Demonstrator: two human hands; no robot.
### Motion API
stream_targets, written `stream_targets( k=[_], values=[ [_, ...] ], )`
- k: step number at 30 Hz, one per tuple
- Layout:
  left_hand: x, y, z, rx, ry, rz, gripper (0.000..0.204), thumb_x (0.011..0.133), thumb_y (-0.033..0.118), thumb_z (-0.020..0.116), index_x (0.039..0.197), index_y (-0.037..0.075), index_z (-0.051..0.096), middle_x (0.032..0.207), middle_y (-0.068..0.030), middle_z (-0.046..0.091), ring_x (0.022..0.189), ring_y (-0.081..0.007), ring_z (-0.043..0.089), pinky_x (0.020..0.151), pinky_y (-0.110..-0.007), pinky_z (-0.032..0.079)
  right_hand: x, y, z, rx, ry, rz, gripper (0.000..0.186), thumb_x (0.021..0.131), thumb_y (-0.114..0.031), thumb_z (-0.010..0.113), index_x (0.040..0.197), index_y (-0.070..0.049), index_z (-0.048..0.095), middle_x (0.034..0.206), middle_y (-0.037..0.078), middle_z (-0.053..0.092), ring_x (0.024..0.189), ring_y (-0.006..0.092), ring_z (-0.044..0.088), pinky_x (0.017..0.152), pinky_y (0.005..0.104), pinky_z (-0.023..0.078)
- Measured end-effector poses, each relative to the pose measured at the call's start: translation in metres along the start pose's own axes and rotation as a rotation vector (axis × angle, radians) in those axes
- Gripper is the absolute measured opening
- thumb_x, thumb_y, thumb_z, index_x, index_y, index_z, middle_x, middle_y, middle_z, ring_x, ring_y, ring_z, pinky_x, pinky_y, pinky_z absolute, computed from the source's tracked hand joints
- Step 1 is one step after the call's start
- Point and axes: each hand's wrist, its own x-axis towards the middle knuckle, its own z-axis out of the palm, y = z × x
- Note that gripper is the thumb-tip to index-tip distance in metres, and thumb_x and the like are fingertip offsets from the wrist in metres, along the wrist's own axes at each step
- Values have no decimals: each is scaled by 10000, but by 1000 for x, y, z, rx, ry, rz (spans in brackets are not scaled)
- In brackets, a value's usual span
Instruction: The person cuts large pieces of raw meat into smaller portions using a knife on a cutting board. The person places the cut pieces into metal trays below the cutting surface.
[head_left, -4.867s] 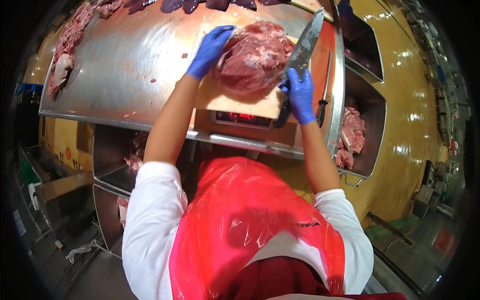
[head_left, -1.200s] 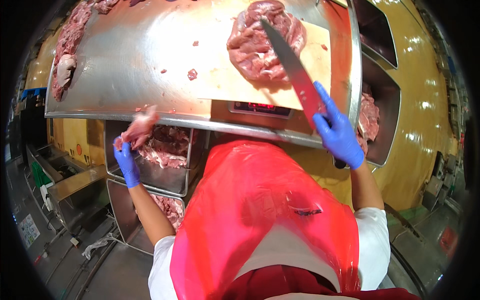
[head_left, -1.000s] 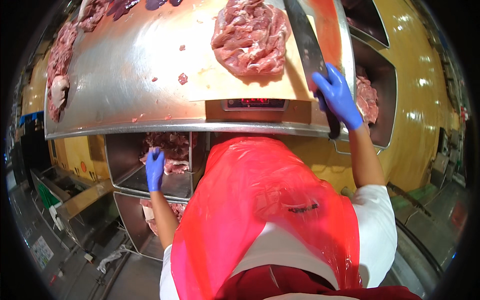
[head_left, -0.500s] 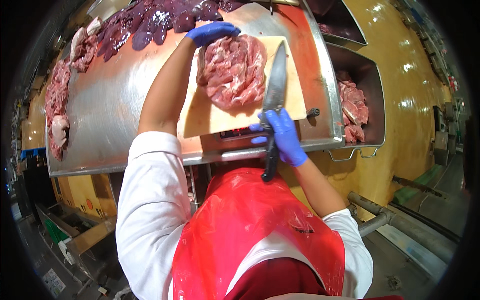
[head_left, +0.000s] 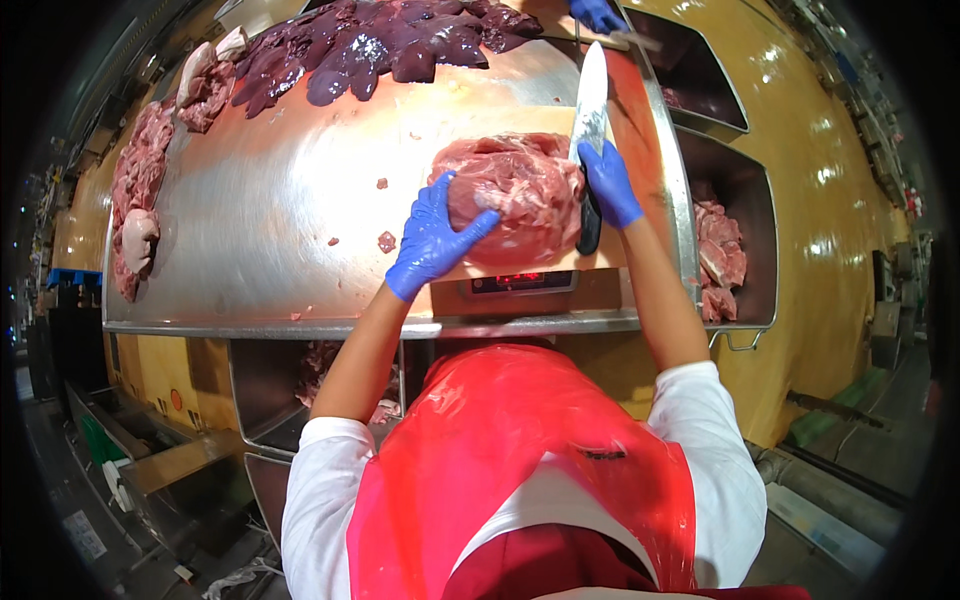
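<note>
Left hand [head_left: 432, 240]: I'm spreading it wide against the meat [head_left: 525, 205].
Right hand [head_left: 612, 187]: I'm holding the knife [head_left: 591, 95] beside the meat.
Surface [head_left: 240, 230]: carrying dark organs [head_left: 385, 50] beyond.

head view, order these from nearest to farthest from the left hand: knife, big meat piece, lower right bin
1. Big meat piece: touching the left hand, to its right.
2. Knife: in the right hand, past the meat.
3. Lower right bin: far right.
</note>
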Motion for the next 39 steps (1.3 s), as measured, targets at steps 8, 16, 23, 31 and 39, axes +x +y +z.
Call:
stream_targets(
  k=[8, 16, 23, 31, 39],
  values=[
    [-3, 35, 5, 39, 162, 162, 628, 650, 251, 752, 1211, 62, 544, 1155, -209, 519, 1089, -400, 490, 963, -474, 412, -61, -91, 2, -175, -159, 247, 452, 962, -250, 524, 1326, 10, 455, 911, 267, 634, 816, 359, 644, 744, 456, 483],
    [-6, 30, 13, 24, 271, 184, 537, 594, 173, 776, 1083, 82, 575, 1069, -180, 525, 1015, -365, 500, 892, -458, 430, -118, -97, -17, -828, -649, -86, 697, 939, -142, 466, 1557, -233, 157, 932, 349, 623, 805, 523, 605, 728, 583, 475],
    [4, 30, 32, -133, 335, 282, 481, 572, 203, 787, 995, 74, 599, 996, -168, 521, 939, -356, 517, 808, -459, 444, -71, -61, 31, -833, -631, -138, 759, 904, -147, 523, 1559, -212, 145, 975, 318, 649, 853, 480, 639, 783, 541, 506],
    [11, -4, 46, -287, 384, 270, 347, 695, 103, 743, 974, 30, 551, 947, -126, 544, 910, -312, 555, 861, -391, 457, -88, -44, 27, -945, -767, -51, 1001, 787, -121, 644, 1570, -243, 33, 967, 246, 682, 861, 407, 674, 761, 484, 529],
    [80, -121, 1, -1589, 38, -294, 405, 1051, 321, 390, 1332, 54, 506, 1297, -112, 573, 1149, -252, 580, 1008, -405, 480, -212, -57, -94, -811, -837, 176, 833, 894, -200, 545, 1565, -266, 55, 1002, 287, 658, 786, 447, 647, 749, 497, 514]
  ],
)
